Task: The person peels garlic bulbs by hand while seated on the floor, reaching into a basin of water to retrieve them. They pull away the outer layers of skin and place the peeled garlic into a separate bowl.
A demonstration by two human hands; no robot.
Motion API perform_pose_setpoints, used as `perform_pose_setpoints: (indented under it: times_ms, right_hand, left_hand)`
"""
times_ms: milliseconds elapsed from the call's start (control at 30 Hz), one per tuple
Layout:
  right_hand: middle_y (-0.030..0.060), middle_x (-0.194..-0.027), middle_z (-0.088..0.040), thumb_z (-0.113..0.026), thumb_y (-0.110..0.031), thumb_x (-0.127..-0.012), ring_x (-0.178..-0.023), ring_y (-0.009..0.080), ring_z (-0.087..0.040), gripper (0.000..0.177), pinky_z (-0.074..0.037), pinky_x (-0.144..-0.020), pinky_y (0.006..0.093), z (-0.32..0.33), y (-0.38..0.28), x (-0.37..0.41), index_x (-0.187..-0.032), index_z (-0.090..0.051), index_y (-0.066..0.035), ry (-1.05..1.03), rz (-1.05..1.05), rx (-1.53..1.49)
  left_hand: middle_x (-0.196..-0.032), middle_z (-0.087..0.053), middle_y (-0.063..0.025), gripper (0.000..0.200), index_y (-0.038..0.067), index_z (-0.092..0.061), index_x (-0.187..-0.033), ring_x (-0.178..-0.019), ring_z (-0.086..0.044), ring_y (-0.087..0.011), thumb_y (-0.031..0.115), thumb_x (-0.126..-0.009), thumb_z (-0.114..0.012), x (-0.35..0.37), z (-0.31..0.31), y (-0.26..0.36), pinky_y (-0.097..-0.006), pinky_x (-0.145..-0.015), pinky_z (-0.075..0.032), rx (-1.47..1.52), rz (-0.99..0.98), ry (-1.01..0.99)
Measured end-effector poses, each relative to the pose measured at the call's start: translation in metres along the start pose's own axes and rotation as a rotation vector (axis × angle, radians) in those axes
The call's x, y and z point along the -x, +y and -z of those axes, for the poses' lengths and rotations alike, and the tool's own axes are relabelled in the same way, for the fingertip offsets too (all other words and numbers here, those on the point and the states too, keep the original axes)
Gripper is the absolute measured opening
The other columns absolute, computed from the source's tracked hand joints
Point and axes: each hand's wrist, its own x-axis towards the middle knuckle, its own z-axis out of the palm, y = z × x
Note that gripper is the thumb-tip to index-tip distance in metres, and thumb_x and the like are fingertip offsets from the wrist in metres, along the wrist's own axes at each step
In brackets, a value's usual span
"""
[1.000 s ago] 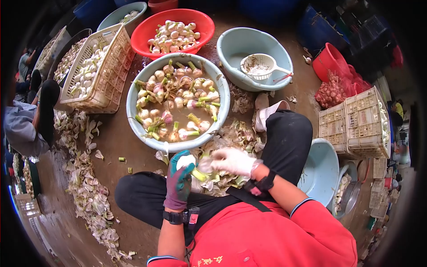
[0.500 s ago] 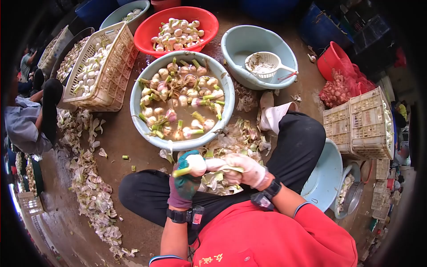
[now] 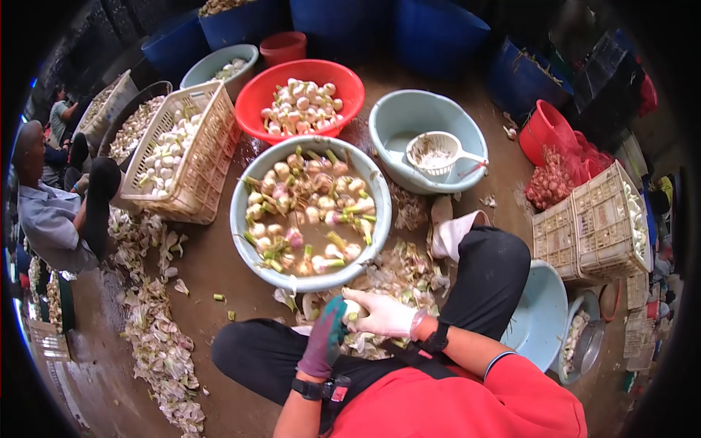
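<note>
My left hand point(image 3: 326, 337), in a green and purple glove, is closed around the side of a whitish garlic bulb point(image 3: 355, 312). From the other side my right hand point(image 3: 388, 315), in a white glove, presses its fingers on the same bulb, covering part of it. Both hands are low over my lap, above a heap of garlic skins point(image 3: 398, 281). Just beyond them stands a pale blue basin point(image 3: 238, 212) of brown water, where garlic bulbs with green stem stubs float.
A red basin point(image 3: 355, 91) of cleaned garlic and a cream crate point(image 3: 212, 171) stand behind. A blue basin point(image 3: 467, 120) holds a white strainer point(image 3: 438, 155). Stacked crates point(image 3: 558, 244) are at right. Peelings point(image 3: 161, 343) litter the floor; a person point(image 3: 55, 219) sits at far left.
The view has tilted up. My right hand has moved from the peeled-back skin and stem onto the bulb itself, and the long green stem no longer shows.
</note>
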Motion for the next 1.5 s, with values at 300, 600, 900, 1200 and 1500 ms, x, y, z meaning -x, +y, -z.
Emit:
perform_pose_setpoints:
  times_ms: [300, 600, 900, 1200, 1500]
  right_hand:
    - [-0.0024, -0.080, -0.058, -0.053, -0.030, -0.093, -0.061, 0.0066, -0.052, 0.020, -0.041, -0.049, 0.0214, 0.015, 0.041, -0.046, -0.098, -0.059, -0.012, -0.104, -0.353, -0.875]
    - [0.0027, -0.086, -0.064, -0.045, -0.041, -0.097, -0.074, 0.0125, -0.060, 0.040, -0.052, -0.065, 0.0332, 0.132, -0.068, -0.149, -0.113, -0.062, -0.008, 0.314, 0.103, -1.009]
    - [0.0148, -0.102, -0.064, -0.062, -0.029, -0.077, -0.097, 0.0350, -0.060, 0.031, -0.048, -0.084, 0.0461, 0.017, 0.025, -0.181, -0.106, -0.069, -0.020, -0.112, 0.198, 0.829]
    - [0.0139, -0.094, -0.071, -0.050, -0.014, -0.084, -0.092, 0.0298, -0.068, 0.026, -0.049, -0.081, 0.0435, -0.015, 0.072, -0.234, -0.094, -0.073, -0.006, -0.181, -0.008, 1.129]
    - [0.0090, -0.087, -0.068, -0.064, -0.020, -0.085, -0.083, 0.0152, -0.064, 0.029, -0.050, -0.078, 0.0288, 0.039, 0.020, -0.167, -0.105, -0.066, 0.000, 0.171, -0.085, -0.207]
  left_hand:
    - [-0.119, -0.056, -0.0140, 0.048, 0.003, -0.038, -0.138, -0.104, -0.062, -0.0250, 0.028, -0.099, -0.051, -0.010, -0.003, 0.008, -0.0363, -0.090, -0.051, 1.226, 0.766, 0.222]
    - [-0.115, -0.057, -0.0118, 0.050, -0.003, -0.042, -0.135, -0.102, -0.060, -0.0197, 0.024, -0.095, -0.054, -0.023, 0.005, 0.025, -0.0330, -0.091, -0.049, 1.095, 0.785, 0.061]
    - [-0.110, -0.054, -0.0053, 0.047, -0.002, -0.041, -0.136, -0.101, -0.054, -0.0122, 0.010, -0.093, -0.055, -0.025, -0.005, 0.021, -0.0256, -0.093, -0.045, 1.143, 0.849, -0.007]
    - [-0.108, -0.053, -0.0029, 0.046, 0.003, -0.046, -0.136, -0.098, -0.054, -0.0093, 0.008, -0.091, -0.056, -0.036, -0.001, 0.022, -0.0218, -0.084, -0.044, 1.014, 0.894, -0.033]
    - [-0.108, -0.055, -0.0070, 0.057, 0.003, -0.028, -0.144, -0.094, -0.057, -0.0140, 0.008, -0.093, -0.054, -0.025, -0.016, 0.010, -0.0283, -0.084, -0.050, 1.047, 0.822, 0.123]
